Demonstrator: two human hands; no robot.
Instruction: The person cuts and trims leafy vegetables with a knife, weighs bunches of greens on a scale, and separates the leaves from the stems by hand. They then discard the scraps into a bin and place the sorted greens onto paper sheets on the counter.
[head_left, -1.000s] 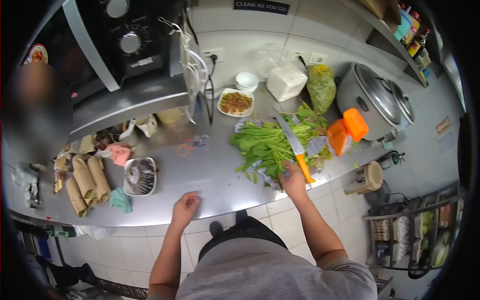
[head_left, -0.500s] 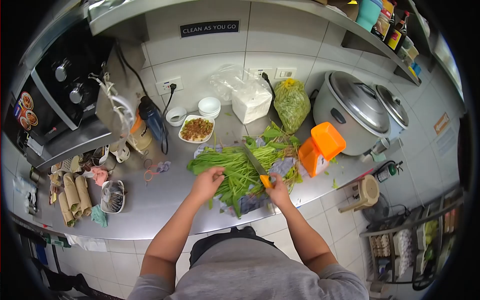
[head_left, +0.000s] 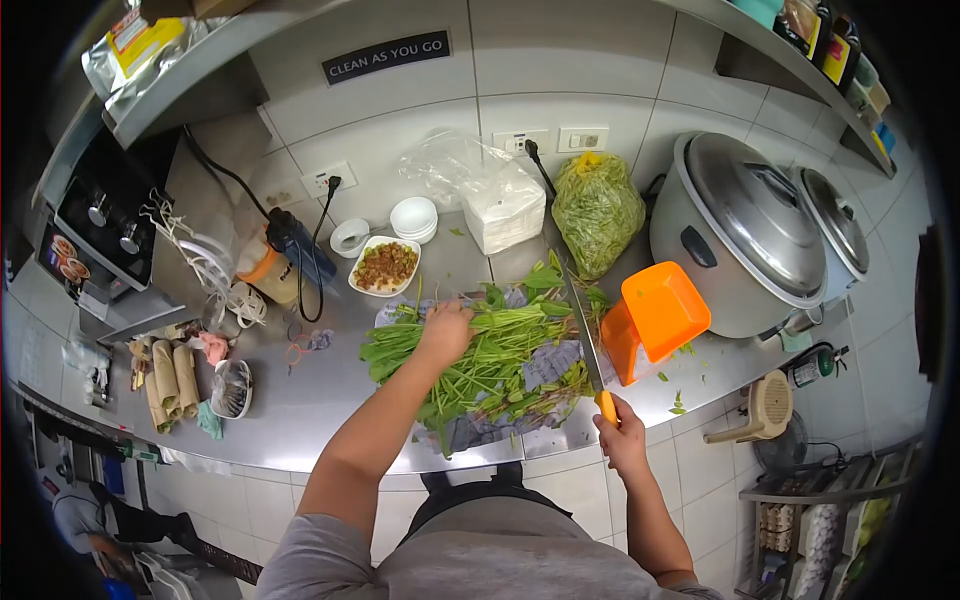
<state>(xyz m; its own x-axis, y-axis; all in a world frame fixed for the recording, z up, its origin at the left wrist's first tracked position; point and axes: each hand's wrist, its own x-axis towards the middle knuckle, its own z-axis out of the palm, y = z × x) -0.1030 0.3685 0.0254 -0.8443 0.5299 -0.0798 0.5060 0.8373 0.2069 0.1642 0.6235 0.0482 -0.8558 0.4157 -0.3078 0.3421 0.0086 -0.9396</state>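
A long pile of leafy green stalks [head_left: 515,335] lies across the steel counter on a greyish, crumpled sheet [head_left: 550,365]. My left hand [head_left: 447,332] is on the left part of the pile, fingers curled down around the stalks, their tips partly hidden. In my right hand [head_left: 622,435] is a knife [head_left: 585,330], gripped by its yellow handle at the counter's front edge. Its long blade points away from me, over the pile's right end. Just right of the blade stands an orange plastic scoop-like container [head_left: 665,305].
Behind the pile are a dish of brown chopped food [head_left: 385,266], white bowls [head_left: 413,217], a wrapped white stack [head_left: 505,215] and a bag of greens [head_left: 598,215]. A large lidded cooker [head_left: 735,225] stands right. Another person [head_left: 85,520] is at the lower left.
The knife has moved right, off the middle of the pile, its blade now steeper. My left hand has gone forward onto the stalks. The view has shifted, and another person now shows.
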